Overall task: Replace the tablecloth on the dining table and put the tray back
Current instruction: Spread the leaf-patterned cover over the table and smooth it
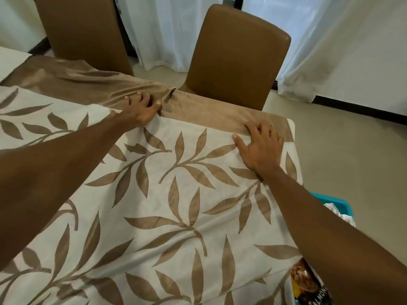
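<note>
A cream tablecloth (167,194) printed with brown leaves, with a plain brown border along its far side, covers the dining table. The border is bunched into wrinkles near my left hand (142,108), which lies on the cloth at the far edge with spread fingers touching the folds. My right hand (259,148) presses flat on the cloth near the far right corner, fingers straight. A teal tray (339,203) holding packets shows low at the right, below the table edge and partly hidden by my right arm.
Two brown upholstered chairs stand beyond the table, one (237,56) right behind the far edge, another (86,29) to its left. White curtains (167,29) hang behind them. A snack packet (308,285) is at the lower right. Beige floor lies to the right.
</note>
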`<state>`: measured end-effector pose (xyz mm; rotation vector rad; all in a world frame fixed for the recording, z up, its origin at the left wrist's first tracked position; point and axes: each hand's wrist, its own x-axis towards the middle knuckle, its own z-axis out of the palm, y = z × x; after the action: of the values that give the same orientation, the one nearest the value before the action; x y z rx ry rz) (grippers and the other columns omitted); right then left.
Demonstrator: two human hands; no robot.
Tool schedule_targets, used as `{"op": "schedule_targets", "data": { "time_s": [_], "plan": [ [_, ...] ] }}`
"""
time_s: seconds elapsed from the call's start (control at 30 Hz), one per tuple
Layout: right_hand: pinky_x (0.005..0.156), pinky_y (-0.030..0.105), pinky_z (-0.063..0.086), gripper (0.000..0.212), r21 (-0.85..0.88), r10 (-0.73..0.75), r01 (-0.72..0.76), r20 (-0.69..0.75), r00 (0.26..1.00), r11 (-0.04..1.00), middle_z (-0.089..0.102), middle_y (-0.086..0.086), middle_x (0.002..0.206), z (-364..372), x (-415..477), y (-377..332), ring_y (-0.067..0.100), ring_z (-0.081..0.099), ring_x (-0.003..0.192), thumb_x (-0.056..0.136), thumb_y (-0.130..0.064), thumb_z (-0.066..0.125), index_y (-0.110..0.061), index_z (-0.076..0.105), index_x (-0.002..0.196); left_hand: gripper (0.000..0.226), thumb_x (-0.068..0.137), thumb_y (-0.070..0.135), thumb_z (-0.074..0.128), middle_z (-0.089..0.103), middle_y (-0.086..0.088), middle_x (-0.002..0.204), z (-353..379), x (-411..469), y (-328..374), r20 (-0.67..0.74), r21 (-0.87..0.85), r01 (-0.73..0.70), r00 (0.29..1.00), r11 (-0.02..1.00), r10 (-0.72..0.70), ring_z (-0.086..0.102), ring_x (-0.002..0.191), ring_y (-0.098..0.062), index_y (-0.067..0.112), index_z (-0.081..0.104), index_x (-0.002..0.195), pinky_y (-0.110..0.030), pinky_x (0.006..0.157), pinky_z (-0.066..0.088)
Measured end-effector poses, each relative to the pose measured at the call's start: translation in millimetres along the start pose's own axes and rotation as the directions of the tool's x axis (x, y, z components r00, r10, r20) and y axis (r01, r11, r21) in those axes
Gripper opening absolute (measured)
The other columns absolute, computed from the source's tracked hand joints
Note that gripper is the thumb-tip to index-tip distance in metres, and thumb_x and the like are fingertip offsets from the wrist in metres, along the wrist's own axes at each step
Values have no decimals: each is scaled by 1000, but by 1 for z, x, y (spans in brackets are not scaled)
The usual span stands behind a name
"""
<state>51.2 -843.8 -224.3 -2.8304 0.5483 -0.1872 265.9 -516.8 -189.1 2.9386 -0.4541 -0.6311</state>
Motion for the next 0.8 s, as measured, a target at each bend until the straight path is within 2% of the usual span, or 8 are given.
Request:
{"op": "schedule_targets", "data": {
  "time_s": [0.1,0.17,0.33,0.43,0.53,0.63,0.7,0.8],
  "plan": [
    [118,60,27,69,3,36,-36,-17,999,999,43,8,154,-4,-11,12,35,36,142,94,-78,27,-35,44,145,88,93,78,15,-8,-8,168,-3,-8,17,-13,-121,114,993,986,-116,-10,152,-39,24,-1,160,-58,121,-1],
    [115,61,32,70,12,59,-59,-22,998,998,44,10,151,-7,-19,14,36,37,140,94,-77,27,-32,46,145,89,94,76,18,-4,-11,168,-6,-17,27,-45,-139,139,988,980,-146,-8,152,-41,19,2,161,-59,120,0],
    [116,56,29,70,-17,125,-125,-2,992,992,42,11,154,-15,-32,17,37,38,139,96,-74,29,-28,46,145,90,94,75,21,17,-22,163,0,-10,31,-138,-80,150,978,986,-160,18,149,-44,12,19,158,-60,120,15],
    [118,56,25,66,-44,164,-163,24,986,986,40,13,155,-20,-34,15,38,36,142,98,-69,35,-24,44,146,72,100,63,28,27,-19,160,3,-14,47,-287,-63,1,958,998,-19,22,148,-41,14,33,153,-58,121,15],
    [117,59,23,67,-26,230,-229,26,973,973,37,15,157,-26,-5,-4,39,33,144,99,-67,36,-22,41,148,63,103,58,23,19,-7,166,12,-5,51,-314,10,-171,935,985,166,10,153,-31,26,26,157,-54,121,-3],
    [114,56,32,60,14,4,-5,35,999,1000,40,6,155,-22,43,-44,33,38,141,99,-63,36,-29,41,148,61,101,64,13,9,2,168,12,19,49,-231,-20,-109,968,994,101,0,154,-35,39,15,158,-69,116,-6],
    [120,58,19,62,33,-169,166,158,973,986,27,3,165,-5,65,-65,35,21,152,100,-65,30,-35,33,155,67,96,72,5,1,3,168,7,35,48,-161,3,-78,984,997,78,-4,153,-38,44,8,157,-72,114,-7],
    [122,60,0,70,-15,-176,184,213,961,983,15,1,170,18,75,-71,35,7,156,99,-73,18,-39,20,159,83,83,85,-9,-6,4,168,4,60,44,-107,36,-47,993,998,51,-11,153,-37,47,2,156,-74,111,-11]
  ]
}}
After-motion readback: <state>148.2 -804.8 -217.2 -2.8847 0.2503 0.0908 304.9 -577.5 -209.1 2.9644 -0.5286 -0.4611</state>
